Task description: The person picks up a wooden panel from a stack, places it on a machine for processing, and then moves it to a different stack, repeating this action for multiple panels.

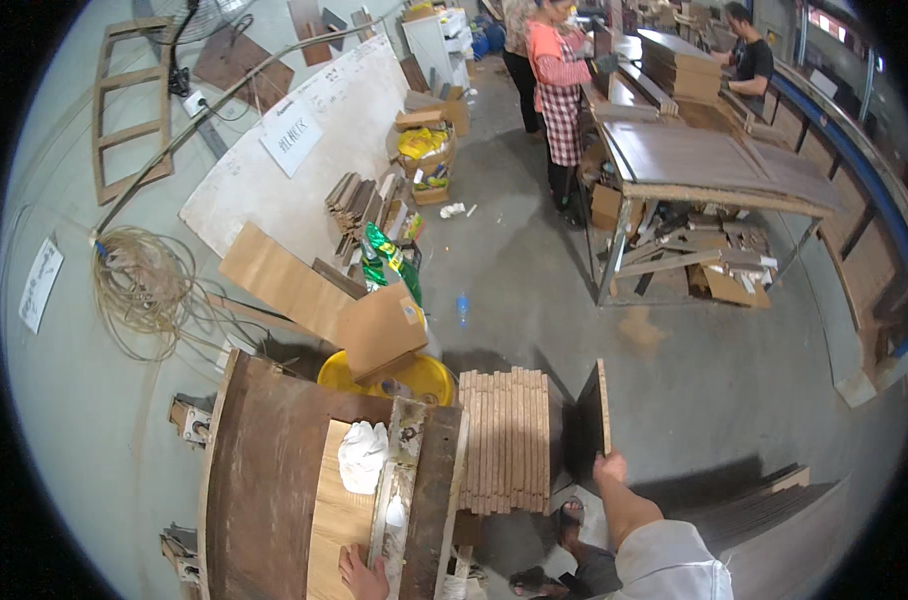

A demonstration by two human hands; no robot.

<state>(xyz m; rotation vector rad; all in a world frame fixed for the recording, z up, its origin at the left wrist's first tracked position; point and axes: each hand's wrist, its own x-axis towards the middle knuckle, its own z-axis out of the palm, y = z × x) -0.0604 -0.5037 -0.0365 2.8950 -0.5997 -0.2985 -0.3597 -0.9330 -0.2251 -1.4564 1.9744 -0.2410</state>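
My right hand (pixel 610 466) is closed on the near edge of a dark board (pixel 588 415), which stands upright on its edge to the right of a stack. My left hand (pixel 362 574) rests with its fingers laid on a light wood-grain panel (pixel 336 520), gripping nothing. That panel lies on a brown worktable (pixel 264 480) along a worn metal rail (pixel 401 470). A crumpled white cloth (pixel 362 457) sits on the panel's far part. The stack of boards (pixel 504 440), set close side by side, stands between the worktable and the dark board.
Behind the worktable are a yellow bin (pixel 429 378) and a cardboard box (pixel 379 330). More dark boards (pixel 784 515) lean at lower right. A co-worker (pixel 559 80) stands by a far table (pixel 694 165); another person (pixel 750 60) is at the back right. A bottle (pixel 462 308) stands on the floor.
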